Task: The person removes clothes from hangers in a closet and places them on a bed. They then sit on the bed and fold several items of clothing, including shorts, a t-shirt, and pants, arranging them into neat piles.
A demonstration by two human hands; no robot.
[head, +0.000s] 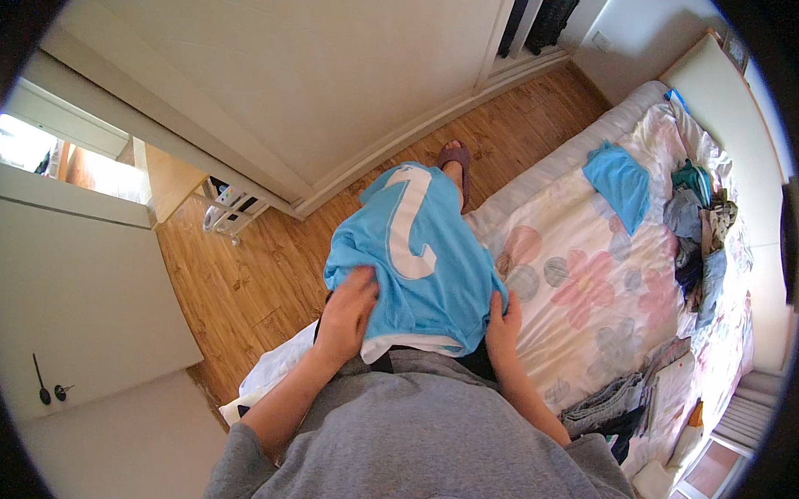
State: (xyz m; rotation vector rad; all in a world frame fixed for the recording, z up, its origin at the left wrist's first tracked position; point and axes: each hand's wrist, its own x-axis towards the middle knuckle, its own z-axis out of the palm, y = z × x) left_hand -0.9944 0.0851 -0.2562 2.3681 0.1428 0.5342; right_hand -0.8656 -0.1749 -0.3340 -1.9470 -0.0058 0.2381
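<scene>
A light blue jersey (pixel 452 247) with a large white printed figure lies spread over my lap and legs, its white-trimmed edge towards my waist. My left hand (pixel 354 310) rests on its left side, slightly blurred, with the fingers bent over the fabric; whether it grips is unclear. At the right side, my right hand (pixel 504 318) pinches the jersey's edge between thumb and fingers. Another blue cloth piece (pixel 618 182) lies apart on the floral bedding, to the right.
The bed with its floral sheet (pixel 585 282) spans the right side. On it are a heap of crumpled clothes (pixel 692 232) and folded garments (pixel 606 400). A sliding wardrobe door (pixel 268 76) stands ahead, a white door (pixel 77 280) at left, and a small wheeled rack (pixel 233 212) near the opening.
</scene>
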